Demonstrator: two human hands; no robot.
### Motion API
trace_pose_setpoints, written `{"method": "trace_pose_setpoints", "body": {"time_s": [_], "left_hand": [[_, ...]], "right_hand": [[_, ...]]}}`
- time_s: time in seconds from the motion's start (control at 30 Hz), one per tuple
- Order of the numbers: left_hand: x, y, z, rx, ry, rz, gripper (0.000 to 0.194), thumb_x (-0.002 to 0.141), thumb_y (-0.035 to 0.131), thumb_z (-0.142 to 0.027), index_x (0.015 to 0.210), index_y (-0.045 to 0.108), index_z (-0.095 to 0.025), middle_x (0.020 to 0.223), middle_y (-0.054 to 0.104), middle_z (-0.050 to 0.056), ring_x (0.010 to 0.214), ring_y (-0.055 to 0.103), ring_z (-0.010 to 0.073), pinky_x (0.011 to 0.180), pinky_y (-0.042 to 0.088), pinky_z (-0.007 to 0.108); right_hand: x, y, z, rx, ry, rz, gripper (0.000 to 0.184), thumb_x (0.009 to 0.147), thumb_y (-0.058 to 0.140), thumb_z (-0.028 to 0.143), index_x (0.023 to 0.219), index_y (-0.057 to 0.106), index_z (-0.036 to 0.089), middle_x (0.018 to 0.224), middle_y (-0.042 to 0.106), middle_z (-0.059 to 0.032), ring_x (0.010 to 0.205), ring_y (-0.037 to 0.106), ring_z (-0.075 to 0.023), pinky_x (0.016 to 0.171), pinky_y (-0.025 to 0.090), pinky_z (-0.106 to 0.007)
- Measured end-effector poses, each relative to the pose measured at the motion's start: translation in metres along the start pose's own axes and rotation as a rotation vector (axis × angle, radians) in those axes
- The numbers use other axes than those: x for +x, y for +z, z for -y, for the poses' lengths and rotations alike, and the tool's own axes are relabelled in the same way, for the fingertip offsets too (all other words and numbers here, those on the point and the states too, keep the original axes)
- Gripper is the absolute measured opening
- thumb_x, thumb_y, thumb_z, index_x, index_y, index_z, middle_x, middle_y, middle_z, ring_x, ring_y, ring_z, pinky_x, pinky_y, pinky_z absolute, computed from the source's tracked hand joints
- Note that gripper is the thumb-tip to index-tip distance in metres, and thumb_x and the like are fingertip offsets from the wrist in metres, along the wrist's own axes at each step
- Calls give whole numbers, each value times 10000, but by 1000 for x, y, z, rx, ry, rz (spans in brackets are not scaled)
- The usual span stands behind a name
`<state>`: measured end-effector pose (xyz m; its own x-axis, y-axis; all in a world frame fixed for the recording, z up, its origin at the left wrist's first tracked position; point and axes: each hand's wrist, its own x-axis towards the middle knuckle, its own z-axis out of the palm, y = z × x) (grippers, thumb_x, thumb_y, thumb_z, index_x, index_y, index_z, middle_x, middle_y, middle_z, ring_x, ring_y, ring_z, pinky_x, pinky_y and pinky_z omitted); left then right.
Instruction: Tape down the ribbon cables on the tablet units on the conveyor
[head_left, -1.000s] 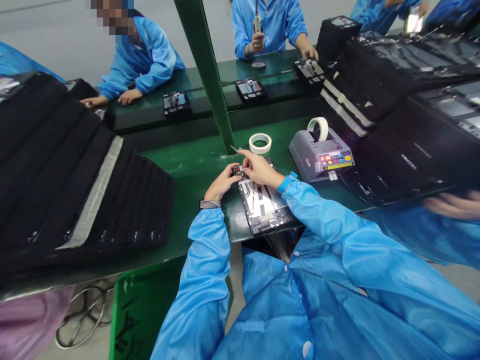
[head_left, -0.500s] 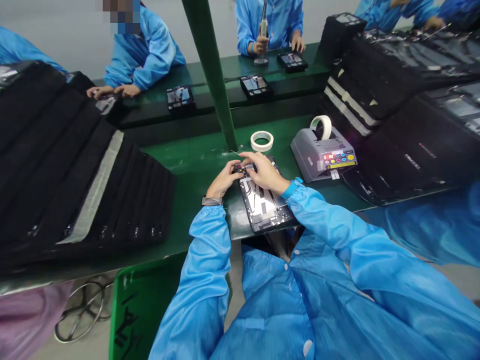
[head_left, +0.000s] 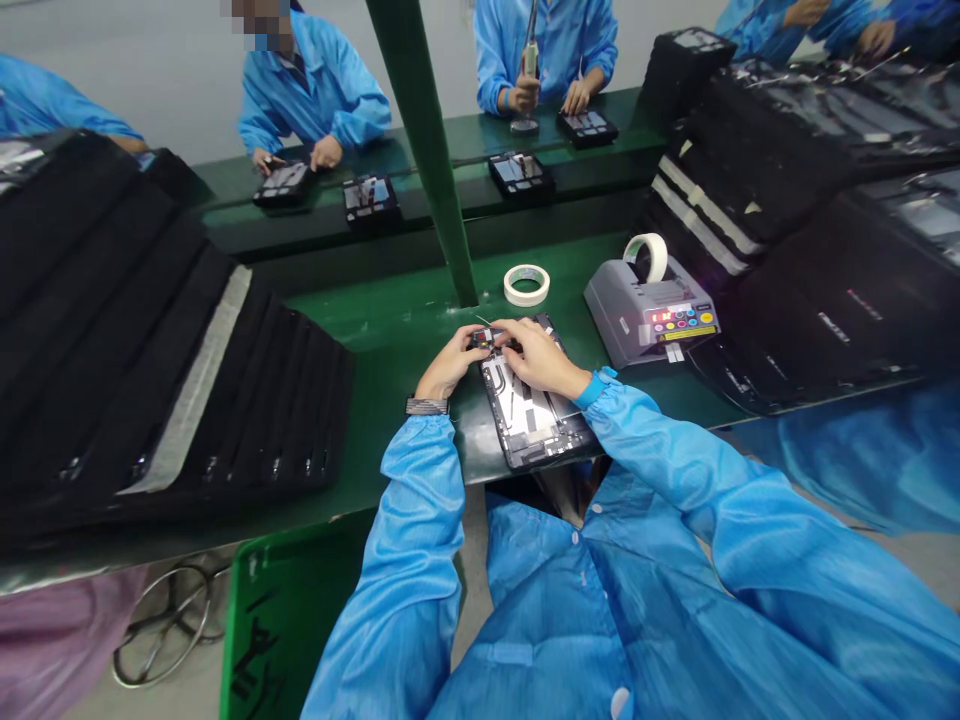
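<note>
An opened tablet (head_left: 529, 410) lies on the green bench close to my body, its inner metal plate, dark strips and small parts showing. At its upper left corner, my left hand (head_left: 452, 362) is closed, with thumb and forefinger around the edge beside a small dark part with red and yellow spots. My right hand (head_left: 541, 358) reaches over the top of the tablet, fingers bent and drawn together near that same corner. A thin light line sticks out by its fingertips; what they hold is too small to make out.
A white tape roll (head_left: 526, 285) lies behind the tablet, near a green post (head_left: 427, 150). To the right stands a grey tape dispenser (head_left: 652, 310). Black stacks (head_left: 285, 400) rise at left and right (head_left: 825, 290). Co-workers handle tablets (head_left: 521, 172) across the raised shelf. A green bin (head_left: 300, 610) sits below.
Both my hands stay at the tablet's top; my right fingers have shifted slightly. Across the bench, the co-worker at left has moved right, with a tablet now showing under their hands.
</note>
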<state>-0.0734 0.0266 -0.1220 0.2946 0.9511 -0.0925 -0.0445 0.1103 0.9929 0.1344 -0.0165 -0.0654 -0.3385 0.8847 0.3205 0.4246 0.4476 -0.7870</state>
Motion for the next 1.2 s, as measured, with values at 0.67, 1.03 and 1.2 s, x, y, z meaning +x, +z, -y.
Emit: {"method": "trace_pose_setpoints", "body": {"time_s": [0.67,1.03,1.2], "left_hand": [[-4,4,-7,78,107,-8,610,665,750,-188,1234,551,-278,1250,626,31,1222,582,234,1157,393,394],[-7,3,-9,168,138,9,373,729,738,-223,1078,610,-259,1133,648,10,1122,586,228,1068,434,367],[-8,1,-11,232,147,36,253,777,724,-227,1016,639,-244,1131,643,15,1123,582,228,1080,421,377]], "right_hand": [[-21,13,26,1485,830,-17,218,931,540,120,1069,709,115,785,746,-61,695,645,-168,680,539,-288],[-20,15,21,1419,800,-26,202,929,511,200,968,701,146,843,741,-97,754,631,-202,744,559,-330],[-18,15,26,1443,824,-70,168,922,510,197,938,674,162,830,727,-93,736,617,-206,718,556,-336]]}}
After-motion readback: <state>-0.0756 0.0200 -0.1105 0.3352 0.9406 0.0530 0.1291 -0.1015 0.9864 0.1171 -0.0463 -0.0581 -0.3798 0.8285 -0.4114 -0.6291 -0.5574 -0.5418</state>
